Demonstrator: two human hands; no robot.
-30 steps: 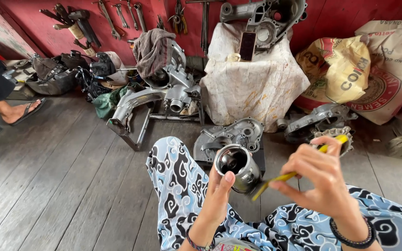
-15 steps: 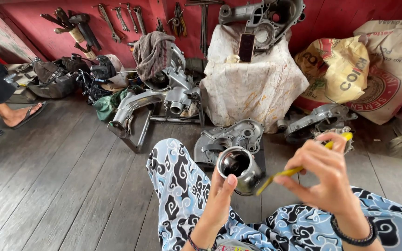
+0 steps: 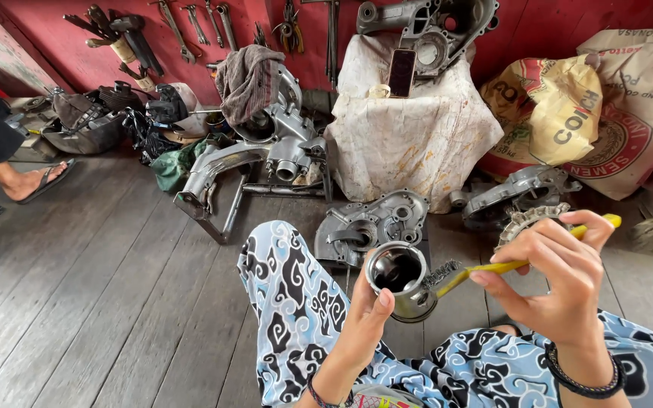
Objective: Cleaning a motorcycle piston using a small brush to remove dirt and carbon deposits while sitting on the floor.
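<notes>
Metal, dull grey and hollow: a piston (image 3: 400, 278) sits cupped in the left hand (image 3: 368, 317), thumb pressed on its rim, open end facing up, held above the patterned blue trousers (image 3: 289, 302). The right hand (image 3: 557, 283) pinches a yellow-handled wire brush (image 3: 493, 268), fingers curled round the handle, its bristles touching the piston's side. Just beyond on the grey plank floor (image 3: 100, 287) lies an engine case half (image 3: 372, 223), with a cloth-draped stand (image 3: 410, 136) behind it and cement sacks (image 3: 598, 106) at the right.
</notes>
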